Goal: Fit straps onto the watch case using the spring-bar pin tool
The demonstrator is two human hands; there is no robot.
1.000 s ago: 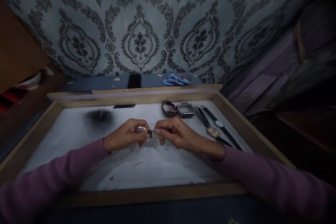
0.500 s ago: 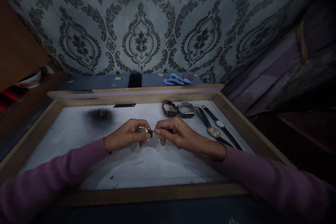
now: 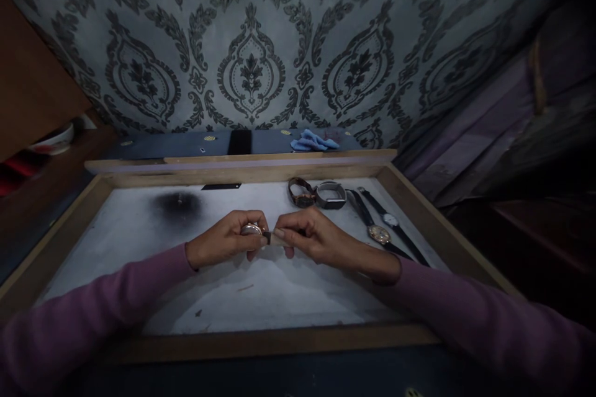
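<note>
My left hand (image 3: 231, 237) is closed round a wristwatch (image 3: 252, 229) with a round, shiny metal case, held above the white board in the middle of the tray. A short dark and pale strap piece (image 3: 272, 238) runs from the watch towards my right hand (image 3: 311, 234). The thumb and fingers of that hand pinch the strap's other end, and the part inside the grip is hidden. Both hands are close together, with only a small gap between the fingertips.
A wooden frame (image 3: 274, 344) edges the white board. At the back right lie a brown watch (image 3: 305, 200), a grey-banded watch (image 3: 333, 203) and two dark-strapped watches, one gold-faced (image 3: 379, 234), one white-faced (image 3: 390, 219). A black strip (image 3: 221, 187) and blue cloth (image 3: 313, 140) lie further back.
Hardly anything differs. Both hands keep the same hold on the watch and its strap, and the view has shifted very slightly.
</note>
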